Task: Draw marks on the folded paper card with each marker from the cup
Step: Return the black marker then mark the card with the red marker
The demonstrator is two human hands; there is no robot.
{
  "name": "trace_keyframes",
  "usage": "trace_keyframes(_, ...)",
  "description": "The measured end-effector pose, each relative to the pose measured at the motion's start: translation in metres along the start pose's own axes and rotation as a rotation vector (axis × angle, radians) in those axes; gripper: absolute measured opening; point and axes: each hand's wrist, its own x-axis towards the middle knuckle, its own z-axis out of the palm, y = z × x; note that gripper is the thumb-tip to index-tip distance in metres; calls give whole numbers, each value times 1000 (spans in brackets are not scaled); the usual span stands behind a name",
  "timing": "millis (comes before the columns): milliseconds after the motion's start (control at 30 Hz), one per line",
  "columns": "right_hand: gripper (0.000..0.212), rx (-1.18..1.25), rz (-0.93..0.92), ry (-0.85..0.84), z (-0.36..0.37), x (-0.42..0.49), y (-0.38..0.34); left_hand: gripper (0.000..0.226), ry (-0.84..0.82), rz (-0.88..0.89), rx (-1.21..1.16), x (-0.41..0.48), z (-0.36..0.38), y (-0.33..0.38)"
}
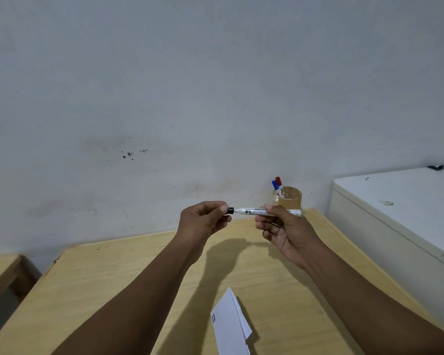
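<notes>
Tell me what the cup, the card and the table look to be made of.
Cup: brown cardboard, matte, probably a tape-wrapped tube; glossy film shows on its left side.
Card: thin white paper, matte, sharply creased.
Table: pale wood or wood-look laminate, faint grain, smooth; which one is unclear.

The table (92, 285) serves as landmark. The cup (290, 197) stands at the table's far right corner, against the wall (190, 85), with two markers (277, 184) upright in it. A third marker (264, 211) lies level in the air above the table's far edge, just before the cup, the left hand (205, 219) at its left end and the right hand (285, 226) around its right part. The folded paper card (231, 326) lies on the table's near part, between the forearms. A cabinet (400, 208) stands right of the table.
</notes>
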Motion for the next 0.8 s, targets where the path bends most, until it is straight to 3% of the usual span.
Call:
trace_keyframes(400, 11, 2, 27, -74, 12, -6, 19, 3, -8, 47, 30, 1, -3, -2)
trace_keyframes(567, 47, -182, 54, -229, -2, -4, -6, 4, 5, 51, 57, 4, -17, 0)
trace_keyframes(633, 49, -372, 68, -288, -13, -3, -22, 6, -6, 53, 77, 6, -17, 4)
trace_keyframes(733, 25, -876, -34, -343, -16, -4, -35, 6, -70, 82, 188, 9, -4, 10)
trace_keyframes(800, 19, -1084, -60, -374, -14, -1, -39, 5, -107, 114, 262, 12, 12, 12)
